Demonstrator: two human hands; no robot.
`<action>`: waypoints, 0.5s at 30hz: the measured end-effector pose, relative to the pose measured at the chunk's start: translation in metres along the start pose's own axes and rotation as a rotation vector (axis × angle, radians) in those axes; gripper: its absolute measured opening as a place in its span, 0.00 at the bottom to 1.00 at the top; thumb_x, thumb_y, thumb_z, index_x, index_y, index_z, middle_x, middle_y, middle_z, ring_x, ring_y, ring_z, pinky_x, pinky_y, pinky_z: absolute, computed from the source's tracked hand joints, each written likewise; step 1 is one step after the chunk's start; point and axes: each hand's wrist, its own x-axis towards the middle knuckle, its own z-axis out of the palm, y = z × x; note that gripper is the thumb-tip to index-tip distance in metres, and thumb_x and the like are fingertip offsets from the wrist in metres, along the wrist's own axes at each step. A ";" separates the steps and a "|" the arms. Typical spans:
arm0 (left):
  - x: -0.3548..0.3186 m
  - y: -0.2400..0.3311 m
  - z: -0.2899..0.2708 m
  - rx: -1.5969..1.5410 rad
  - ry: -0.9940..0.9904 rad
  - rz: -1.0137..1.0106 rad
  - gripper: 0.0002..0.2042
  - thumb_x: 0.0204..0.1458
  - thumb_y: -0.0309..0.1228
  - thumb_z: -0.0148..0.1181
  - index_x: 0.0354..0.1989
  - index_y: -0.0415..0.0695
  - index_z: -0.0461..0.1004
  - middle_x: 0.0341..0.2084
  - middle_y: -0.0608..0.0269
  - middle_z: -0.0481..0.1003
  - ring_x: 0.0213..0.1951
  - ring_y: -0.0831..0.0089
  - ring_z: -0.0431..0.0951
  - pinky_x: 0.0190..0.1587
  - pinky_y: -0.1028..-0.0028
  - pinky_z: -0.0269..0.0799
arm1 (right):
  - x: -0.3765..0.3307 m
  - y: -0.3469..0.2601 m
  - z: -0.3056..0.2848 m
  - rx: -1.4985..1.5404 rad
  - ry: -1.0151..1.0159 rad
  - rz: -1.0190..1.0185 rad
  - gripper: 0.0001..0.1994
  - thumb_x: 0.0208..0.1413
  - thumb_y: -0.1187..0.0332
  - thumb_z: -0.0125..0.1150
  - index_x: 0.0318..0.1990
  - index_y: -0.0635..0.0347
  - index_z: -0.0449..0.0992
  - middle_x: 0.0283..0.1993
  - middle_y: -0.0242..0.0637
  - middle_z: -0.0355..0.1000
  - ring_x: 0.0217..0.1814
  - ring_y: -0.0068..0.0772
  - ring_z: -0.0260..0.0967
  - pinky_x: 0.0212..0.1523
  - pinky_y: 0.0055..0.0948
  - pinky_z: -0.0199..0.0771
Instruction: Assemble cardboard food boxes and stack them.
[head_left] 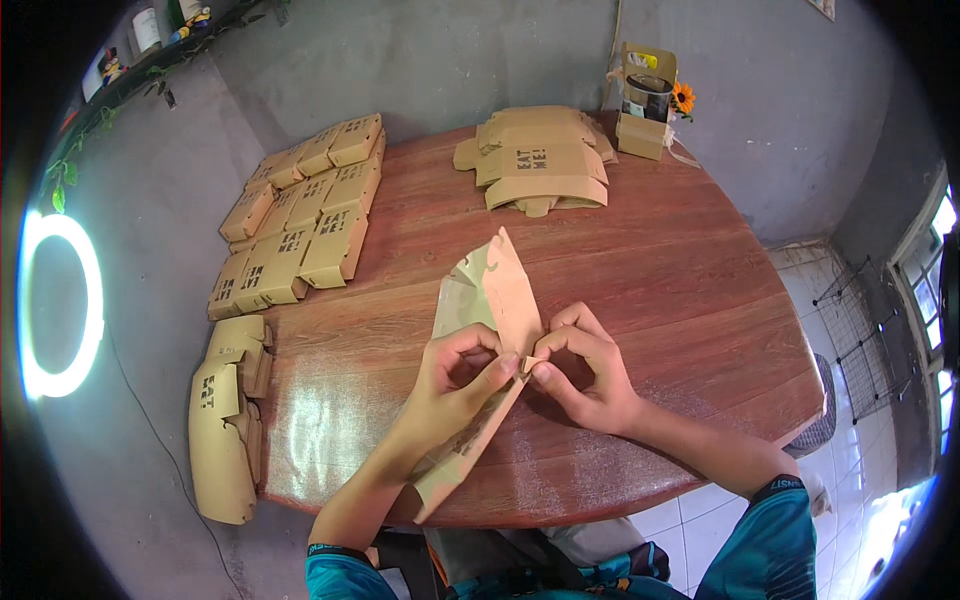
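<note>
A partly folded brown cardboard box (515, 300) is held tilted above the near middle of the table, its pale inside turned to the left. My left hand (452, 385) grips the box wall, thumb pressed near a corner. Opposite it, my right hand (590, 378) pinches a small flap at that same corner between thumb and fingers. The two hands almost touch there. The lower panel of the box slants down toward the table's near edge, partly hidden by my left hand and wrist.
Folded boxes (335, 190) with dark print stand in rows at the far left of the wooden table (660, 270). Flat box blanks (545, 160) are stacked at the back, and more blanks (222, 440) lie at the left edge. An open carton (645, 100) stands at the back right.
</note>
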 end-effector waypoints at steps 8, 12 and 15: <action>-0.004 -0.004 0.002 -0.108 0.021 0.013 0.06 0.63 0.27 0.61 0.39 0.37 0.75 0.33 0.65 0.78 0.34 0.85 0.76 0.37 0.82 0.71 | -0.004 -0.004 0.006 -0.049 0.076 -0.035 0.06 0.58 0.71 0.68 0.38 0.61 0.78 0.38 0.37 0.67 0.40 0.32 0.67 0.42 0.30 0.71; -0.003 -0.012 0.006 -0.075 0.042 0.042 0.05 0.64 0.27 0.60 0.38 0.37 0.75 0.31 0.64 0.78 0.31 0.85 0.75 0.32 0.83 0.70 | -0.007 -0.005 0.009 -0.042 0.188 0.005 0.05 0.59 0.73 0.66 0.36 0.61 0.75 0.37 0.38 0.68 0.40 0.33 0.66 0.42 0.31 0.71; -0.003 -0.015 0.011 -0.008 0.064 0.116 0.06 0.64 0.27 0.59 0.38 0.37 0.74 0.29 0.65 0.78 0.29 0.86 0.74 0.29 0.83 0.68 | -0.009 -0.004 0.012 -0.077 0.214 -0.020 0.05 0.59 0.74 0.65 0.36 0.62 0.73 0.37 0.39 0.68 0.40 0.36 0.66 0.42 0.32 0.70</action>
